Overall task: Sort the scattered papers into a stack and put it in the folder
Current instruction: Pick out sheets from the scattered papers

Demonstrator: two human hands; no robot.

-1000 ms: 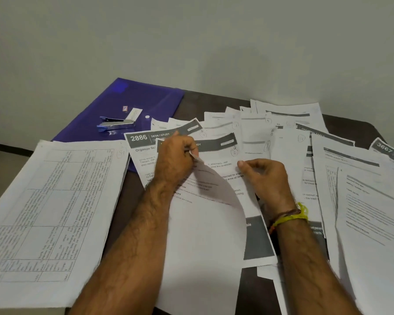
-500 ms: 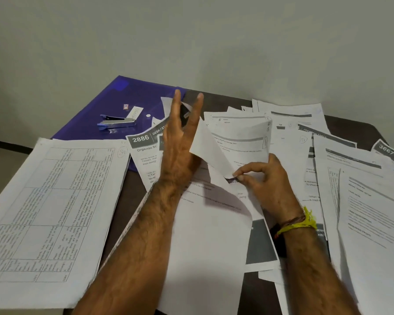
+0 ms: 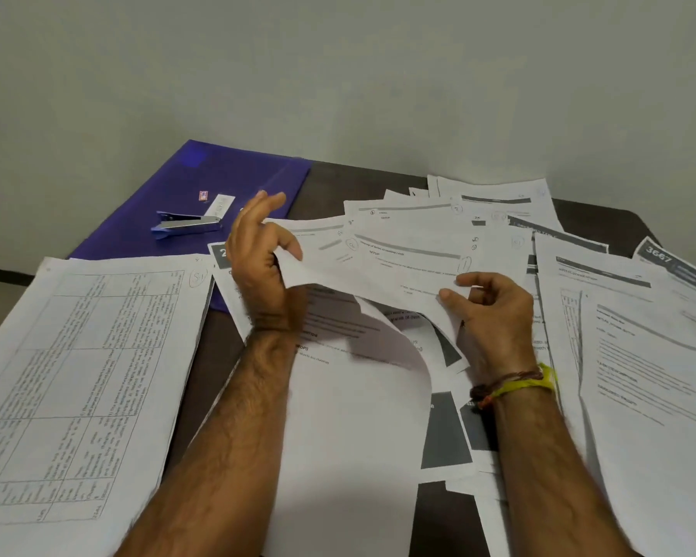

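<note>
Printed white papers lie scattered over a dark table (image 3: 362,170). My left hand (image 3: 264,267) pinches the left edge of a lifted sheet (image 3: 382,271) between thumb and fingers. At the sheet's lower right edge, my right hand (image 3: 493,311) pinches it too. The sheet hangs above a curled blank page (image 3: 350,428) that lies between my forearms. A purple folder (image 3: 234,182) lies flat at the back left. More sheets fan out at the back (image 3: 495,199) and on the right (image 3: 651,355).
A metal stapler (image 3: 185,227) and a small staple box (image 3: 220,205) rest on the folder. A large sheet with a printed table (image 3: 81,375) covers the table's left side. A grey wall stands close behind the table.
My left hand came down from an open raised pose and took the sheet's left edge. The sheet, held by my right hand, has been raised and spread flatter between both hands.
</note>
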